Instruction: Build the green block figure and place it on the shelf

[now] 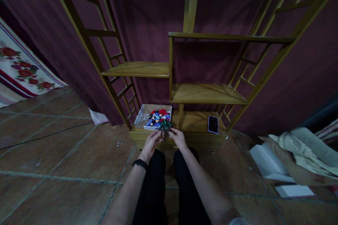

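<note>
Both my hands meet in front of the lowest board of a wooden shelf unit. My left hand and my right hand pinch a small dark green object between their fingertips; it looks like a little toy plant. Just behind it sits an open white box filled with several small red and blue pieces. A black band is on my left wrist. My knees in dark trousers show below my forearms.
A phone lies flat on the bottom board to the right. Crumpled cloth and white box pieces lie on the tiled floor at right. A flowered mat lies at far left. A dark red curtain hangs behind the shelves.
</note>
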Action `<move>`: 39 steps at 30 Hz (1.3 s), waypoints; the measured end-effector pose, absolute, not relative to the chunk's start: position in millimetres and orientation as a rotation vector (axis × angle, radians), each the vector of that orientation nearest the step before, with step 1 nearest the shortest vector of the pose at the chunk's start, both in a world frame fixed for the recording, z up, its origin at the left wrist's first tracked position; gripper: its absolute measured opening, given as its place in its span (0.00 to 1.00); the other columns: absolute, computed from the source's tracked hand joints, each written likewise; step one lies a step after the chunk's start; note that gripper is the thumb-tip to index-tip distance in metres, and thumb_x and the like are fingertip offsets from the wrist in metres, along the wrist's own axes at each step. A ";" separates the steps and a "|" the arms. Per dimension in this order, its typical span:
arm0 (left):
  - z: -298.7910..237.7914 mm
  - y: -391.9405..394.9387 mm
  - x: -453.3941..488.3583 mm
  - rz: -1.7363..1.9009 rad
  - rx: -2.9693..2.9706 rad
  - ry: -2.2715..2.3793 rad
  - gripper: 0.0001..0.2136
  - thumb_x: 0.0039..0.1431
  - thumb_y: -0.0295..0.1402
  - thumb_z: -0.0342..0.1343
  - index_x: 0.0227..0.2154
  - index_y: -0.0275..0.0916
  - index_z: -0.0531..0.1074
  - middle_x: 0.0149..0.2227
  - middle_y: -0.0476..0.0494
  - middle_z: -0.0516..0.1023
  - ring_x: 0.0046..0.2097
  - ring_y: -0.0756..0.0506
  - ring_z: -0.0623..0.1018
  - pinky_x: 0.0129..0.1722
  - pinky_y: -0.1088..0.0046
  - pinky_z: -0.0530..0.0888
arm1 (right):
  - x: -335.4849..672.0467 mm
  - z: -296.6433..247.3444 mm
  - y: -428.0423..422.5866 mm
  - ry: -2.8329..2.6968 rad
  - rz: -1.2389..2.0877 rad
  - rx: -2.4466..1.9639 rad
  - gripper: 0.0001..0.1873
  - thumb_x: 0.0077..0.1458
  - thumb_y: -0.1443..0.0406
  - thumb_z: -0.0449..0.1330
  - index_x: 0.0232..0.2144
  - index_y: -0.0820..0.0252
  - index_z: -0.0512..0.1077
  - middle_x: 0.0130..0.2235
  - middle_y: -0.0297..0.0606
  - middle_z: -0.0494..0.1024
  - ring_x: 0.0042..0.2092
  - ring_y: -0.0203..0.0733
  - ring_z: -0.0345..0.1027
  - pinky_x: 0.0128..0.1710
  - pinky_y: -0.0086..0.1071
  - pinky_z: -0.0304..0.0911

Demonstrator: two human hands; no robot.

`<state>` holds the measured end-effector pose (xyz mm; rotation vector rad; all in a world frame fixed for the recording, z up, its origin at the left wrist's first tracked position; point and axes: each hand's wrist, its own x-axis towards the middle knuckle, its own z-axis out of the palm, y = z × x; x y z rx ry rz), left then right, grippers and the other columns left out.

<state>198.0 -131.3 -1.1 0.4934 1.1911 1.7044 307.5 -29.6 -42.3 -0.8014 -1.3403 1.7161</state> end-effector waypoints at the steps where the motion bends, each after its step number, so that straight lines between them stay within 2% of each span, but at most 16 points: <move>1: -0.5 -131.2 199.3 1.689 0.519 1.213 0.19 0.42 0.36 0.63 0.39 0.36 0.71 0.34 0.43 0.76 0.33 0.50 0.75 0.34 0.75 0.69 | 307.7 -42.6 -29.1 -1.330 1.700 -0.816 0.24 0.38 0.58 0.63 0.40 0.61 0.73 0.37 0.37 0.77 0.34 0.42 0.72 0.37 0.39 0.69; 4: 0.0 -129.4 203.1 1.675 0.567 1.298 0.23 0.39 0.36 0.65 0.41 0.35 0.71 0.33 0.42 0.76 0.32 0.49 0.75 0.33 0.74 0.69 | 309.2 -42.1 -28.7 -1.327 1.659 -0.853 0.23 0.38 0.58 0.62 0.40 0.60 0.73 0.37 0.37 0.77 0.34 0.41 0.72 0.38 0.39 0.68; 8: -3.7 -126.2 205.0 1.714 0.613 1.358 0.23 0.36 0.35 0.66 0.38 0.33 0.72 0.34 0.40 0.76 0.33 0.47 0.75 0.32 0.74 0.69 | 312.6 -39.0 -28.9 -1.379 1.595 -0.840 0.21 0.39 0.60 0.62 0.40 0.58 0.73 0.36 0.37 0.78 0.37 0.43 0.71 0.40 0.39 0.67; 11: -8.8 -124.8 203.9 1.718 0.654 1.399 0.24 0.34 0.35 0.66 0.38 0.33 0.71 0.32 0.42 0.77 0.32 0.48 0.75 0.33 0.73 0.69 | 314.6 -36.7 -29.6 -1.414 1.579 -0.807 0.20 0.40 0.60 0.62 0.39 0.57 0.73 0.37 0.37 0.78 0.39 0.44 0.71 0.41 0.39 0.67; 16: -15.9 -122.3 201.5 1.781 0.642 1.440 0.26 0.35 0.35 0.65 0.41 0.33 0.70 0.28 0.45 0.76 0.31 0.48 0.75 0.33 0.73 0.69 | 314.9 -34.2 -32.2 -1.398 1.645 -0.798 0.21 0.40 0.60 0.62 0.40 0.57 0.72 0.37 0.36 0.77 0.36 0.42 0.72 0.38 0.39 0.68; 21: -20.1 -119.7 200.2 1.823 0.685 1.458 0.23 0.36 0.35 0.65 0.38 0.33 0.72 0.29 0.45 0.76 0.30 0.49 0.74 0.34 0.72 0.69 | 312.4 -37.7 -31.3 -1.381 1.709 -0.812 0.23 0.39 0.60 0.63 0.42 0.57 0.71 0.39 0.37 0.77 0.38 0.43 0.71 0.38 0.39 0.68; 34: -22.4 -120.3 200.1 1.805 0.804 1.662 0.20 0.39 0.33 0.62 0.39 0.36 0.72 0.24 0.49 0.73 0.28 0.49 0.72 0.32 0.74 0.68 | 310.0 -43.5 -29.4 -1.332 1.742 -0.789 0.21 0.36 0.61 0.62 0.37 0.59 0.70 0.42 0.40 0.75 0.43 0.45 0.68 0.39 0.38 0.67; 39: -20.9 -120.6 204.1 1.839 0.835 1.666 0.16 0.39 0.30 0.62 0.36 0.37 0.73 0.29 0.46 0.75 0.34 0.46 0.73 0.36 0.74 0.67 | 312.5 -38.4 -30.2 -1.270 1.800 -0.771 0.20 0.34 0.63 0.63 0.35 0.59 0.68 0.41 0.40 0.74 0.42 0.44 0.68 0.39 0.37 0.66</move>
